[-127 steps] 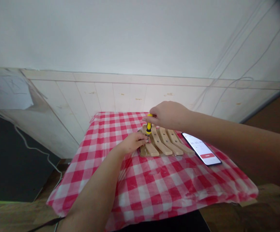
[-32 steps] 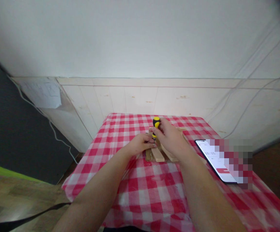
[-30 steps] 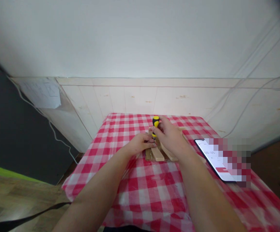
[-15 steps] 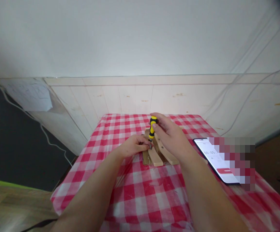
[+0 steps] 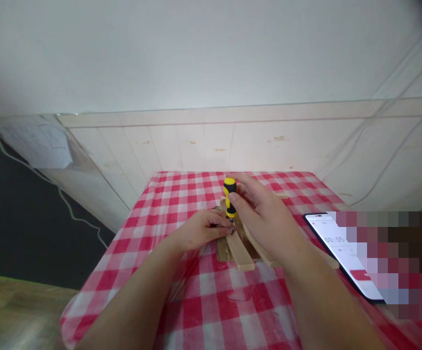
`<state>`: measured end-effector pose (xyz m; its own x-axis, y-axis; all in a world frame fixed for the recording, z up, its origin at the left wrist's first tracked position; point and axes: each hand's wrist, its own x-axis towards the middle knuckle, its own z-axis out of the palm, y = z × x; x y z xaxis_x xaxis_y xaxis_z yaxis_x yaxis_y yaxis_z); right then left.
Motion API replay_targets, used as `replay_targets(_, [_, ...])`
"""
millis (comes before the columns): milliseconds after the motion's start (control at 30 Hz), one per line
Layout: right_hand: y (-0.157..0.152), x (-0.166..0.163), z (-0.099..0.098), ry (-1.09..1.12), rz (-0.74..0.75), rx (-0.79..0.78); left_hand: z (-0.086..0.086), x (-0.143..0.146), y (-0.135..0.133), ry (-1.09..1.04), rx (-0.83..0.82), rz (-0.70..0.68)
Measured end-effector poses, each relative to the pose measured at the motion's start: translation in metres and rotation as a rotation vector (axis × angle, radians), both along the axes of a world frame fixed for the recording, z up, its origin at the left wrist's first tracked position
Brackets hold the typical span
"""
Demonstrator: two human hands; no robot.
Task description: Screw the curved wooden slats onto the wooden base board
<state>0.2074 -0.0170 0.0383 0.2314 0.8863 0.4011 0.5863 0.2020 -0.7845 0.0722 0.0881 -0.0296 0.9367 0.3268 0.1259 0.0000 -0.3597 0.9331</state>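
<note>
My right hand (image 5: 256, 204) grips a short yellow-and-black screwdriver (image 5: 230, 197) by its handle, fingers near the top and thumb along the side. The tool stands almost upright, its tip down at a small metal screw (image 5: 232, 229) on a light wooden slat (image 5: 240, 253). My left hand (image 5: 203, 228) is beside the tip, its fingers pinched together at the screw. A second wooden slat (image 5: 265, 255) lies to the right, partly hidden by my right hand. Under the slats is a brownish piece (image 5: 223, 250), which I cannot make out fully.
A phone (image 5: 342, 253) with a timer on its screen lies at the right, partly pixelated. The table wears a red-and-white checked cloth (image 5: 203, 301). A pale panelled wall (image 5: 189, 146) stands behind it. Another wood end (image 5: 329, 260) shows beside my right forearm.
The view has moved slightly closer and tilted, so the slats and phone appear lower and larger. The screwdriver handle has turned in my right hand; my left hand stays at the screw.
</note>
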Motion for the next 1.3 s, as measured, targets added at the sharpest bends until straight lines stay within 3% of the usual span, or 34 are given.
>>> replay_targets(167, [0.001,-0.001,0.003,-0.141,-0.051,-0.032,0.003,0.0,-0.002,0.03,0.012,-0.016])
replay_targets(400, [0.006,0.006,-0.012,0.003,-0.103,0.062,0.002,0.0,-0.005,0.019,-0.008,0.035])
replay_targets(667, [0.002,0.01,-0.006,-0.055,-0.142,0.078,-0.001,-0.001,-0.002,0.03,-0.069,0.016])
replay_targets(1000, [0.007,0.012,-0.011,-0.002,-0.055,0.146,-0.005,-0.001,0.001,0.012,-0.001,0.007])
replay_targets(1167, [0.007,0.009,-0.009,-0.089,-0.17,0.189,-0.006,-0.001,0.001,0.009,0.017,-0.011])
replay_targets(1300, [0.004,0.004,-0.009,-0.082,-0.134,0.163,-0.006,-0.001,0.001,0.001,0.048,-0.018])
